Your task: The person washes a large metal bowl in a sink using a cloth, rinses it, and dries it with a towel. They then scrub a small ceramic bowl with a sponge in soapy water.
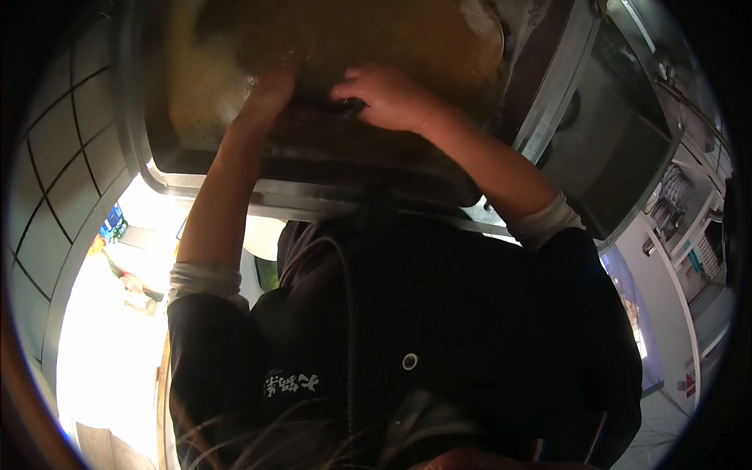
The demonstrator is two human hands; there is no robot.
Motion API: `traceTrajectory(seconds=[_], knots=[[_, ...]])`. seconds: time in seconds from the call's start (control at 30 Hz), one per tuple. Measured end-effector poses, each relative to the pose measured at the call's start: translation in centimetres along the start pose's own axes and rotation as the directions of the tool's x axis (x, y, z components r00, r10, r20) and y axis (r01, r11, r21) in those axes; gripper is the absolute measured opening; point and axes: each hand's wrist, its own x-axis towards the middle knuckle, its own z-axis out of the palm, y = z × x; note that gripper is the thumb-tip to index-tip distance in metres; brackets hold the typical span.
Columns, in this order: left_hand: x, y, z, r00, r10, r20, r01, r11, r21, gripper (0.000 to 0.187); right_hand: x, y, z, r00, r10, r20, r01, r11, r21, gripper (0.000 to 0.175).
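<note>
A metal sink basin [305, 191] holds murky brownish water [364, 35] with patches of foam. My left hand [273, 88] reaches into it, its fingers hidden under the surface. To its right is my right hand [390, 97], partly above the water, with its fingers curled. Something small, dark and wet [351, 107] shows between its thumb and fingers; what it is, and whether it is gripped, cannot be told. A pale round shape [490, 29], perhaps the rim of a large dish or pan, shows at the water's upper right.
A second metal basin [611, 153] adjoins on the right, past a raised metal divider [552, 100]. White tiles [59, 158] line the left wall. Stacked dishes [672, 188] stand in a rack at the far right. An overexposed bright surface with small items lies at lower left.
</note>
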Motion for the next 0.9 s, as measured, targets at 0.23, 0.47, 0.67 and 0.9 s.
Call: traceTrajectory(seconds=[0.23,0.47,0.67,0.9], knots=[[0.2,-0.6,-1.1,0.856,0.497,0.145,-0.516,0.841,0.163,0.061,0.1,2.8,-2.4,0.967,0.246,-0.062,-0.158,0.777,0.609,0.042],[-0.7,0.6,0.6,0.961,0.197,0.194,-0.127,0.938,-0.323,0.044,2.9,0.0,0.1,0.622,0.302,-0.723,-0.255,0.95,0.178,0.033],[-0.6,0.6,2.4,0.976,0.205,-0.071,-0.214,0.846,-0.489,0.042,3.4,-1.2,2.9,0.749,0.446,-0.49,-0.2,0.858,0.474,0.041],[-0.1,0.2,3.4,0.963,0.178,-0.2,-0.25,0.868,-0.43,0.037,2.5,0.2,2.7,0.729,0.683,-0.053,-0.069,0.15,0.986,0.047]])
